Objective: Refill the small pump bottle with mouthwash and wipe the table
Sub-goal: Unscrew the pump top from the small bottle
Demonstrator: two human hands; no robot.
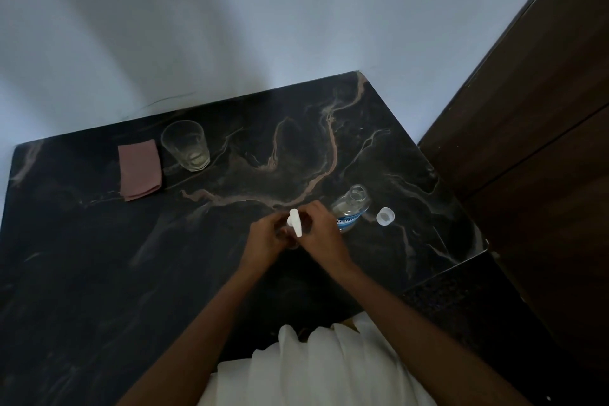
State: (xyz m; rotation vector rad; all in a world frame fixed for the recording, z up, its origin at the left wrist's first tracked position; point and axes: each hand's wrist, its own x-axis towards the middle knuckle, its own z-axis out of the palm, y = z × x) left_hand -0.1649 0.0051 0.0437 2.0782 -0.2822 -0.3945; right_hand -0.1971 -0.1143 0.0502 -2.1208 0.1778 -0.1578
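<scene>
Both hands meet over the middle of the dark marble table (99, 257). My left hand (263, 237) grips the small pump bottle, whose body is mostly hidden between my fingers. My right hand (321, 234) is closed around its white pump head (295, 222), which points up toward me. Just right of my right hand stands the clear mouthwash bottle (351, 208) with a blue label, its neck uncapped. Its white cap (385, 216) lies on the table to the right of it.
A folded pink cloth (140, 170) lies at the back left, with a clear drinking glass (186, 145) right of it. A pale wall runs behind the table. Dark wooden panelling (527, 142) stands at the right, past the table's edge.
</scene>
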